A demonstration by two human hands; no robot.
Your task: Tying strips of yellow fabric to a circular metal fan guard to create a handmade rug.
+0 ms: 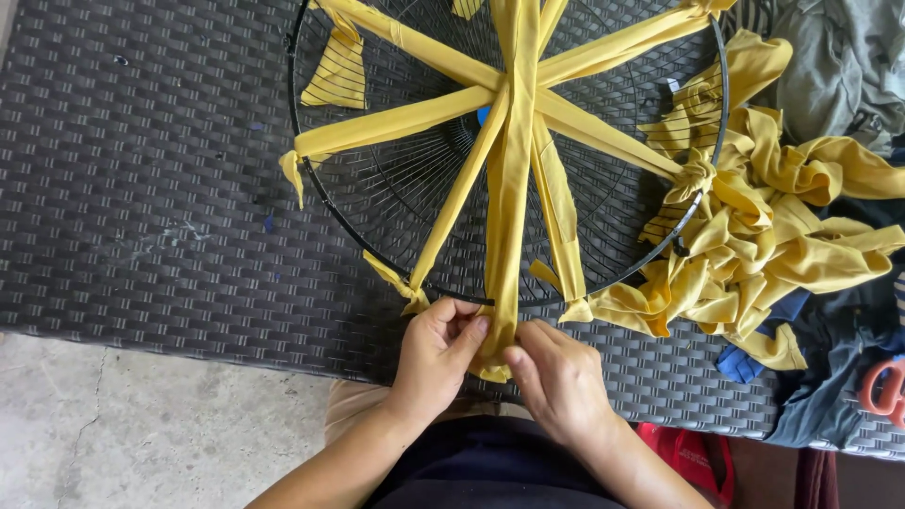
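A round black wire fan grille [325, 203] lies on a dark woven surface, with several yellow fabric strips stretched across it like spokes and knotted on its rim. One long yellow strip [510, 170] runs down the middle to the near rim. My left hand [436, 356] and my right hand [556, 377] both pinch the lower end of this strip at the rim, thumbs and fingers closed on the cloth. The strip's tip is hidden between my fingers.
A heap of loose yellow fabric strips [764, 236] lies right of the grille. Grey and dark clothing [848, 66] sits at the far right, with orange scissor handles [884, 388] lower right. The woven surface [141, 188] ends at a concrete floor [141, 424] lower left.
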